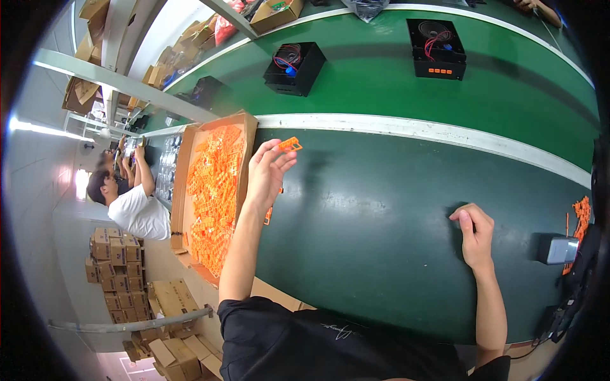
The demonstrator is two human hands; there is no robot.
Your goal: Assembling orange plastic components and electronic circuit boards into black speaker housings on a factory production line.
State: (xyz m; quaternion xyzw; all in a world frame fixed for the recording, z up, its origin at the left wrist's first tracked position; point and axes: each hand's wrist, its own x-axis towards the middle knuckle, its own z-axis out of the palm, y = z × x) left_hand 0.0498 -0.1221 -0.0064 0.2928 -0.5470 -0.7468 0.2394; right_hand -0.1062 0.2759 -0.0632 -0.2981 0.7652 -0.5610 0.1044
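Raised over the dark green bench, my left hand (269, 171) pinches a small orange plastic frame (290, 145) between thumb and fingertips. It is beside the right wall of a long open cardboard box (248, 149), which is heaped with similar orange plastic frames (213, 190). Another orange frame (267, 216) shows partly from behind my left forearm. My right hand (475, 233) rests on the bench at the right in a loose fist, with nothing visible in it; its palm side is hidden.
Beyond a white rail, a green conveyor carries a black speaker box (295, 68) with wires, and another speaker box (437, 51) with orange pieces along its front. A grey device (562, 250) and orange parts (581, 216) lie far right. Co-workers sit at the left, near stacked cartons (117, 254).
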